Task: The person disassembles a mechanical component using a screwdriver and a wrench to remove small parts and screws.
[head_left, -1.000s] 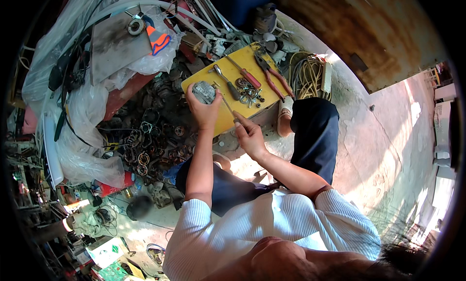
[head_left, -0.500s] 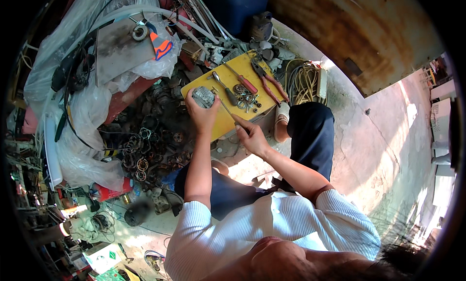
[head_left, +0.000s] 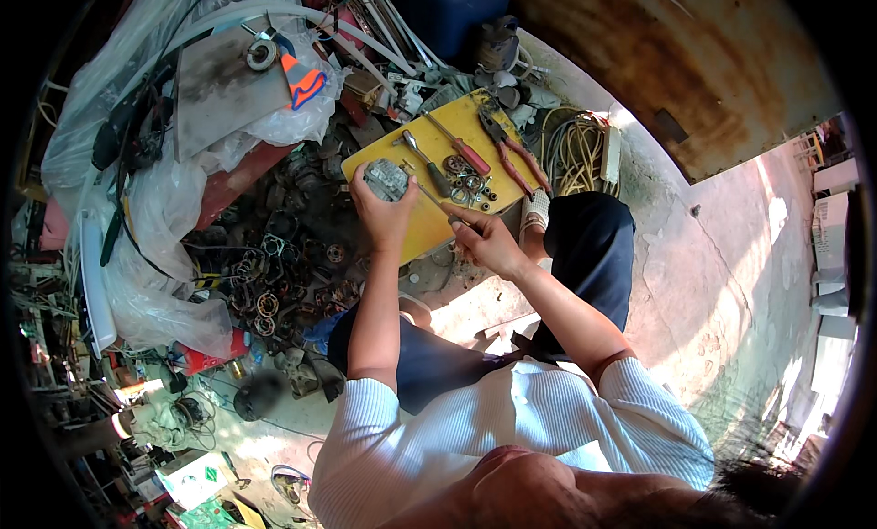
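Observation:
My left hand (head_left: 384, 216) is closed around a round grey metal part (head_left: 386, 179), holding it over the left side of a yellow board (head_left: 429, 226). My right hand (head_left: 489, 244) grips a screwdriver (head_left: 435, 202) by its handle. Its thin shaft points up and left toward the metal part; whether the tip touches it I cannot tell. On the board lie a ratchet wrench (head_left: 427, 163) with a dark handle, a red-handled screwdriver (head_left: 469, 153), red-handled pliers (head_left: 513, 152), and several small metal rings and nuts (head_left: 468, 184).
Greasy metal parts (head_left: 265, 282) are heaped left of the board. Beyond them are plastic sheeting (head_left: 183, 282) and a flat grey plate (head_left: 219, 100). A coiled cable (head_left: 574, 154) lies right of the board, near my foot. A rusty panel (head_left: 676, 63) stands at the far right.
My right hand has shifted slightly up and to the right with the screwdriver. My left hand still holds the metal part in nearly the same place.

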### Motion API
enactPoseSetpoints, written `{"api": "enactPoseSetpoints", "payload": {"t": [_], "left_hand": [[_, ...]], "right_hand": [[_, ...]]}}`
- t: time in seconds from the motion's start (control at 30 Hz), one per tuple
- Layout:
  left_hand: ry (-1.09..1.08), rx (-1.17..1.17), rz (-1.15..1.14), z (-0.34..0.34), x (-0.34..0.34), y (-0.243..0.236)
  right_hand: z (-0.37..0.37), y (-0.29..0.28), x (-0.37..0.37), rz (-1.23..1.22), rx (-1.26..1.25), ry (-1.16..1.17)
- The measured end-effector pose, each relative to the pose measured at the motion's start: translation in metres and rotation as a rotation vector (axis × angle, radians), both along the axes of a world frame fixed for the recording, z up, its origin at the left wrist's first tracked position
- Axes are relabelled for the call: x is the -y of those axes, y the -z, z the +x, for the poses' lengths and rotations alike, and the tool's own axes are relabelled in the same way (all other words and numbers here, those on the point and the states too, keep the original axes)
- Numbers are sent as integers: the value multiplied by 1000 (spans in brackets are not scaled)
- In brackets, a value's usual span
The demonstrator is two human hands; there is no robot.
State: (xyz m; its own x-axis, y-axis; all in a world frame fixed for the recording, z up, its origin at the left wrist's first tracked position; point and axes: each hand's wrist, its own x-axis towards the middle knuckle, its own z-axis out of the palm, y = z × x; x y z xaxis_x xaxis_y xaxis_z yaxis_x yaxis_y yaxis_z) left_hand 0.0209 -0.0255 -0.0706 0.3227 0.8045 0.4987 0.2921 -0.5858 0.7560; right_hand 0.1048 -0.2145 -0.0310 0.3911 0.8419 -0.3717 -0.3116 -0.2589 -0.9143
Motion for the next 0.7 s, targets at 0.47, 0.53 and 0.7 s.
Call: {"api": "enactPoseSetpoints", "payload": {"t": [0.47, 0.53, 0.7], "left_hand": [[-63, -45, 11, 6, 3, -2], [-65, -41, 2, 6, 4, -2], [-44, -13, 1, 7, 2, 0]], "right_hand": [[-25, 12, -12, -6, 496, 164], [-32, 14, -11, 3, 554, 205], [-46, 4, -12, -80, 491, 237]]}}
